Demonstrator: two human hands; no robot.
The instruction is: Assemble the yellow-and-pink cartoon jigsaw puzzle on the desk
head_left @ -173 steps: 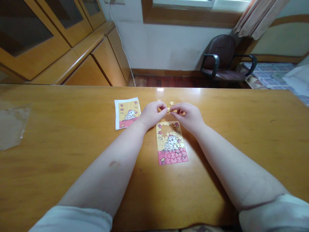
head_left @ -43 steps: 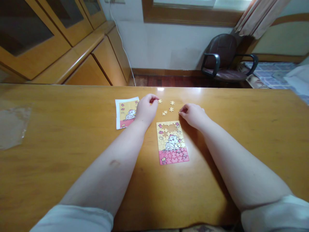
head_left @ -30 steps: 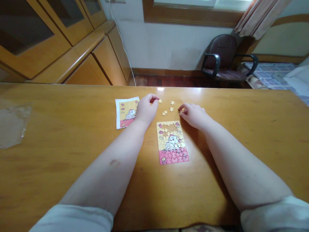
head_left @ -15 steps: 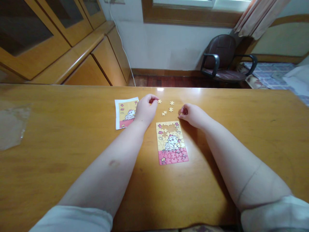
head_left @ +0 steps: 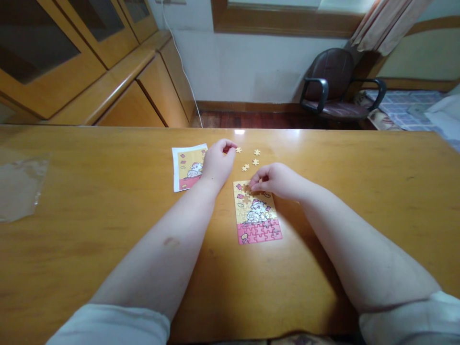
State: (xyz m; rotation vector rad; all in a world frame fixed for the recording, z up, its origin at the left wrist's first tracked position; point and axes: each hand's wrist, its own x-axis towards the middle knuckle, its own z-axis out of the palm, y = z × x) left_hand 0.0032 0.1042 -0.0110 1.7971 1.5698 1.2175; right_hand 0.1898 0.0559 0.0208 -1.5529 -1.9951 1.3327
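Observation:
A jigsaw puzzle (head_left: 260,232), yellow above and pink below with a white cartoon animal, lies on the table with a gap near its top. My right hand (head_left: 278,181) is over its upper right part, thumb and forefinger pinched at the gap; the puzzle piece between them is mostly hidden. Beyond the puzzle, my left hand (head_left: 220,162) rests with its fingertips closed at the edge of a loose yellow puzzle piece (head_left: 239,150). Several more loose pieces (head_left: 255,162) lie between the hands. Partly covered by my left hand is a picture sheet (head_left: 189,170) with the same design.
The wooden table (head_left: 108,230) ends at a far edge just beyond the loose pieces. A clear plastic bag (head_left: 21,187) lies at the far left. Past the table are a wooden cabinet (head_left: 118,91), an office chair (head_left: 332,86) and a bed (head_left: 413,108).
My right hand has moved left and nearer, from beside the puzzle's top right corner to over the gap, carrying a yellow puzzle piece. My left hand has stayed in place.

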